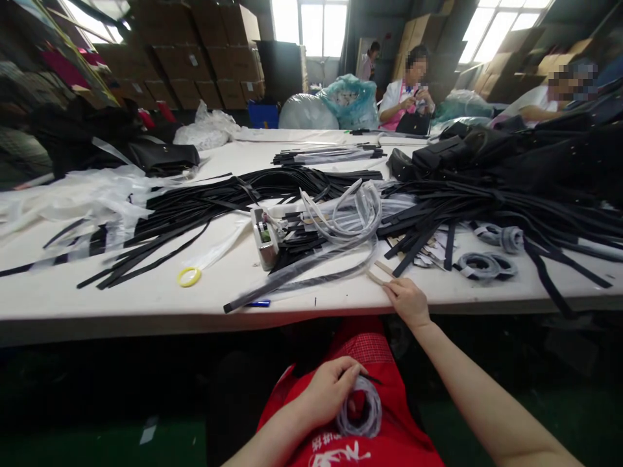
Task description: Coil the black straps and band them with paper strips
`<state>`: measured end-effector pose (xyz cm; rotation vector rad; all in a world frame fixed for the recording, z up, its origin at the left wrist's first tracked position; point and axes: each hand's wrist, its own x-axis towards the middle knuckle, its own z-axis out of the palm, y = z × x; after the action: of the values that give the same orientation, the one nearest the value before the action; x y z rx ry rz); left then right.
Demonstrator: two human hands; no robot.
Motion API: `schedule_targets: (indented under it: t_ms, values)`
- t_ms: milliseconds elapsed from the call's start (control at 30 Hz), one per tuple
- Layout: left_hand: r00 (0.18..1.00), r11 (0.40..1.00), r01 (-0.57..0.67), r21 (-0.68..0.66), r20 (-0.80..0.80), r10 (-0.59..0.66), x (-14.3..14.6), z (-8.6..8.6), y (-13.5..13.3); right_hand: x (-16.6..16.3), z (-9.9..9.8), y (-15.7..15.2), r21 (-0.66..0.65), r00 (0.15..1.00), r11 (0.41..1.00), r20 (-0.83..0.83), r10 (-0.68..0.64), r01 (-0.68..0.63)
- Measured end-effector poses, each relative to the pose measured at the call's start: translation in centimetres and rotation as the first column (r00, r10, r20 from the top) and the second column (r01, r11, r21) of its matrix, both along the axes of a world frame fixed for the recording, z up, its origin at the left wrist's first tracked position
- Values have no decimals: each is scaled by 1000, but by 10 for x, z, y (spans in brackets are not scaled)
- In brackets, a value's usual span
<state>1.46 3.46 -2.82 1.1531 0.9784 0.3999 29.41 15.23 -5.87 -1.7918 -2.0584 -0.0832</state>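
Note:
Over my lap, my left hand (pixel 335 390) is closed on a coiled strap (pixel 374 408) that looks wrapped in clear plastic. A short dark end sticks out by the fingers. At the table's front edge my right hand (pixel 407 302) pinches a thin beige strip (pixel 378 277), which seems folded. Just beyond it, a pile of small pale card pieces (pixel 431 251) lies partly under dark straps. Several similar coils (pixel 479 264) rest on the table to the right. A tape dispenser (pixel 265 243) stands left of my right hand.
Long black straps (pixel 214 201) spread over the white table (pixel 233 295). A yellow tape roll (pixel 189 277), a blue pen (pixel 259 303) and plastic-sleeved straps (pixel 341 214) lie nearby. Black bags (pixel 535 152) are heaped at right. Co-workers (pixel 406 97) sit across the table.

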Motion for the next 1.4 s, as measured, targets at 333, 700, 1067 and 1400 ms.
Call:
schedule_targets:
  t_ms: [333, 700, 1067, 1400]
  values:
    - [1000, 999, 2, 34, -6, -2, 6, 13, 5, 13, 0, 7, -16, 996, 999, -79, 41, -42]
    - [999, 1000, 12, 4, 35, -12, 6, 8, 3, 15, 8, 6, -77, 994, 994, -78, 74, -80]
    - [998, 998, -18, -61, 61, 22, 9, 3, -1, 20, 11, 15, -146, 996, 986, 3, 84, -82]
    - [996, 999, -27, -35, 81, 30, 6, 3, -4, 3, 18, 26, -63, 991, 998, 130, -23, 31]
